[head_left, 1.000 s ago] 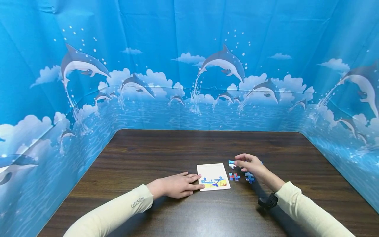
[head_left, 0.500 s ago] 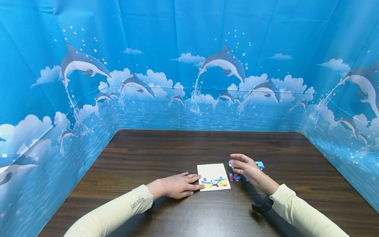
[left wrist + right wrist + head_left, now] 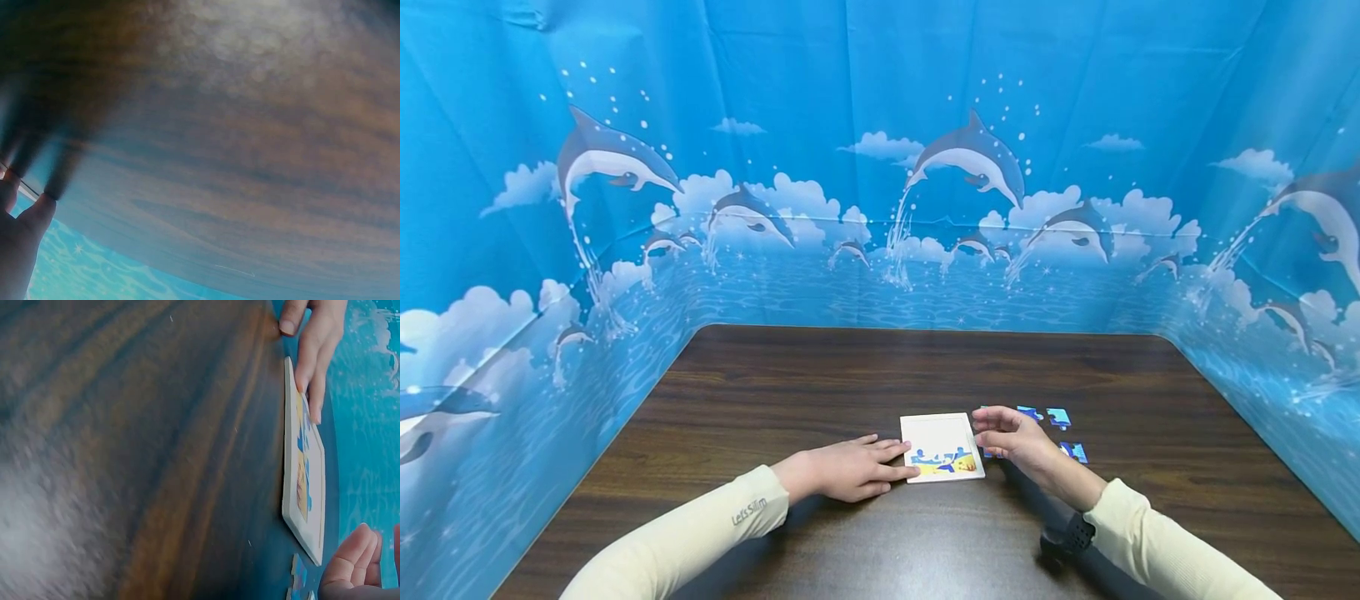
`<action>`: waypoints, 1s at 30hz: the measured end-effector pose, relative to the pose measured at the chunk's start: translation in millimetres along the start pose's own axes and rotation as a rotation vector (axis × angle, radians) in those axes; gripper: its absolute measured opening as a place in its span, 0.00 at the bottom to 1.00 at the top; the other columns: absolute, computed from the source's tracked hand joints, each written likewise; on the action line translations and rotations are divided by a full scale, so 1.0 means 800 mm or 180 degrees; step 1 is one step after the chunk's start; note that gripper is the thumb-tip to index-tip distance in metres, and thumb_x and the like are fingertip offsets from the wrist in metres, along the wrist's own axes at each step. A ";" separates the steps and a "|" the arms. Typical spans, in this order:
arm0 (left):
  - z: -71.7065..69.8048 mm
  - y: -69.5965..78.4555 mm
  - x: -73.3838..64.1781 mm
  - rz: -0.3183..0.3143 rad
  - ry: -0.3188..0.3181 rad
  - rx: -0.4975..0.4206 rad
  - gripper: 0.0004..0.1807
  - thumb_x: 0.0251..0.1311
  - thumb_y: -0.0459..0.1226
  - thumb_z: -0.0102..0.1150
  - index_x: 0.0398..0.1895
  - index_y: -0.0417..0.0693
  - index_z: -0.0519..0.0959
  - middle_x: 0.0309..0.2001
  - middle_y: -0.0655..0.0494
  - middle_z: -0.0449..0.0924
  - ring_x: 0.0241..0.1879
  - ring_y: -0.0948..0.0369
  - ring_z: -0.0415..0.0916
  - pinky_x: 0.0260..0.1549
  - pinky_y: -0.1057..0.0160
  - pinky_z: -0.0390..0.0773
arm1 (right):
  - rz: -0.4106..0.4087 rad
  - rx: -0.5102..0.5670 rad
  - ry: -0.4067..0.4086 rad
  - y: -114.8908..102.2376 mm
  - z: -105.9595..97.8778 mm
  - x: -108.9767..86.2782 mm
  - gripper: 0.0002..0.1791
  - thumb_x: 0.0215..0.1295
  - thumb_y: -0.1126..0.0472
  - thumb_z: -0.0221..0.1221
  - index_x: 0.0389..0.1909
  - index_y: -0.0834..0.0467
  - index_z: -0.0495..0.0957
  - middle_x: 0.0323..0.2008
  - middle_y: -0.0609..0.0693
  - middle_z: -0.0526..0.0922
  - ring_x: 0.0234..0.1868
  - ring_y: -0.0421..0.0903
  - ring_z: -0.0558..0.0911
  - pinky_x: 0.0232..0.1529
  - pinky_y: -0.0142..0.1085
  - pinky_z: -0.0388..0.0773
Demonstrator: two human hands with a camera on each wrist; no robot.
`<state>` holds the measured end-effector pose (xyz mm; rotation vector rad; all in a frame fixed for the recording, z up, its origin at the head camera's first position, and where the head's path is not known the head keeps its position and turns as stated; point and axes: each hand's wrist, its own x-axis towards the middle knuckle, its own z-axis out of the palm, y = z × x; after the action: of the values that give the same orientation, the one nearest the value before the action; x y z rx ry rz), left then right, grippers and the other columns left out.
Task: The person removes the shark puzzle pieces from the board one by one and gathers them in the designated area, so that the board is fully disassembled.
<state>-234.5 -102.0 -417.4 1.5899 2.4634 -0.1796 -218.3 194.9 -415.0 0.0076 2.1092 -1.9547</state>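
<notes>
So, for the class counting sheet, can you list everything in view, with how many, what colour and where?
Table: one, dark brown wood grain, across the lower scene
Backdrop: one, blue, around the table
Printed dolphins: several, grey and white, on the backdrop
Puzzle board: one, white, on the table
Joined pieces: count unclear, blue and yellow, along the board's near side
Loose pieces: three plainly visible, others partly hidden, mostly blue, right of the board
Black wrist item: one, black, lower right
Sleeves: two, cream, one on each arm
Left hand: one, bare, fingers on the board's left edge
Right hand: one, bare, by the board's right edge
</notes>
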 end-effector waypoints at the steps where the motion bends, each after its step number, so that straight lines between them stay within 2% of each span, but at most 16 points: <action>1: 0.000 0.000 0.000 -0.0006 0.0002 -0.0001 0.27 0.73 0.45 0.37 0.73 0.68 0.50 0.75 0.51 0.47 0.73 0.57 0.51 0.69 0.49 0.57 | 0.0015 -0.0013 -0.0001 0.000 0.001 -0.001 0.26 0.58 0.69 0.59 0.58 0.70 0.67 0.47 0.56 0.77 0.42 0.41 0.78 0.45 0.38 0.77; 10: 0.000 0.000 0.001 -0.0004 0.0007 0.0025 0.27 0.73 0.46 0.37 0.73 0.68 0.50 0.75 0.51 0.48 0.73 0.58 0.51 0.69 0.50 0.57 | 0.0196 -0.0105 0.0025 0.006 0.007 -0.006 0.26 0.56 0.69 0.59 0.58 0.69 0.68 0.48 0.57 0.76 0.42 0.43 0.77 0.42 0.35 0.77; 14: 0.000 0.000 0.001 0.0002 0.0014 0.0039 0.27 0.73 0.45 0.37 0.73 0.68 0.50 0.75 0.51 0.48 0.73 0.58 0.51 0.68 0.49 0.57 | 0.0197 -0.0103 0.0003 0.008 0.008 -0.008 0.25 0.55 0.70 0.60 0.56 0.69 0.70 0.47 0.56 0.77 0.41 0.42 0.77 0.42 0.34 0.77; 23: 0.001 0.001 0.001 0.0013 0.0017 0.0039 0.27 0.73 0.45 0.37 0.73 0.68 0.51 0.75 0.51 0.48 0.73 0.57 0.51 0.68 0.49 0.57 | 0.0253 -0.0182 -0.0178 0.013 0.009 -0.010 0.26 0.53 0.70 0.62 0.55 0.69 0.70 0.45 0.56 0.76 0.40 0.42 0.76 0.38 0.33 0.77; 26: 0.000 0.000 0.001 0.0006 0.0021 0.0041 0.27 0.73 0.45 0.37 0.73 0.68 0.51 0.75 0.51 0.48 0.73 0.58 0.50 0.69 0.50 0.57 | 0.0175 -0.0283 -0.0211 0.014 0.009 -0.011 0.26 0.52 0.70 0.62 0.54 0.70 0.71 0.45 0.56 0.77 0.39 0.42 0.76 0.37 0.33 0.77; 30: 0.001 0.000 0.001 0.0004 0.0026 0.0045 0.27 0.73 0.45 0.36 0.73 0.68 0.50 0.75 0.51 0.48 0.73 0.58 0.50 0.69 0.50 0.57 | -0.0079 -0.0673 -0.0315 0.015 0.010 -0.013 0.25 0.49 0.71 0.62 0.51 0.72 0.72 0.42 0.58 0.78 0.35 0.41 0.75 0.33 0.31 0.77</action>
<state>-234.7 -101.3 -418.1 1.6011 2.4727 -0.1910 -204.4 189.9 -424.9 -0.1532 2.2478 -1.6984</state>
